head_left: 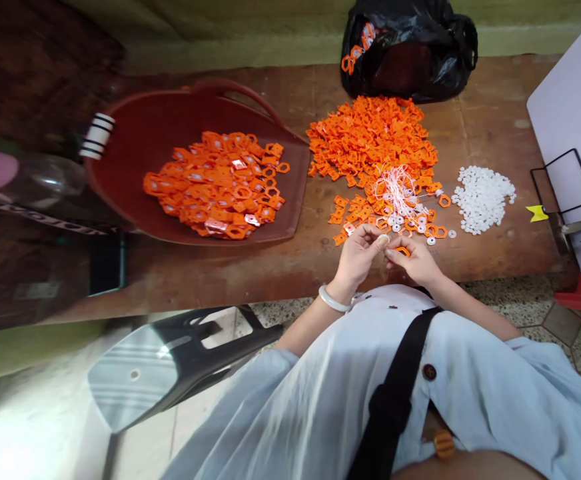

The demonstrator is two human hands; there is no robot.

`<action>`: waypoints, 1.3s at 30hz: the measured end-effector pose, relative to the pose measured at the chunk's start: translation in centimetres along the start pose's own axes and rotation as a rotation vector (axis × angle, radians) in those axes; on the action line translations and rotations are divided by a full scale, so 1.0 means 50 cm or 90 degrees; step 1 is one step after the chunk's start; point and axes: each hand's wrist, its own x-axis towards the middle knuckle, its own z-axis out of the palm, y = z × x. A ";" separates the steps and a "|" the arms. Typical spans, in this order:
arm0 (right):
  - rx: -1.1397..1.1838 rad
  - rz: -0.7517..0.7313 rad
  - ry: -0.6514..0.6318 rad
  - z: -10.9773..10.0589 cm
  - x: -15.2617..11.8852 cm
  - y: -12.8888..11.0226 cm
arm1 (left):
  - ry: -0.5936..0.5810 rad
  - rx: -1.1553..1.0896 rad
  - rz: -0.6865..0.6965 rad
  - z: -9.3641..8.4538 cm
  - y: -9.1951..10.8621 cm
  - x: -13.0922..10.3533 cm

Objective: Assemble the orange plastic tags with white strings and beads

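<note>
Left to right along the wooden surface (180, 270): a red-brown scoop-shaped basin (160, 120) lies with its open lip facing the work, its raised sides apparently keeping the gathered orange parts (220, 190) from scattering. A loose orange heap (370, 137) spreads beyond the hands, presumably for easy picking. The left hand (363, 253), wrist just over the near edge, has thumb and fingers drawn together at the tips; whether they grip anything cannot be told. White strings (398, 187) lie bundled just ahead, probably for ready access. The right hand (410, 257) angles inward to meet it, pinching an orange piece (401, 251), likely brought close to the body for fine control. Farther right, small white pieces (485, 200) form a separate pile, seemingly to avoid mixing.
</note>
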 end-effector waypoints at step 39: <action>0.029 0.009 -0.035 -0.105 -0.026 0.062 | 0.113 0.418 -0.068 -0.152 -0.023 0.062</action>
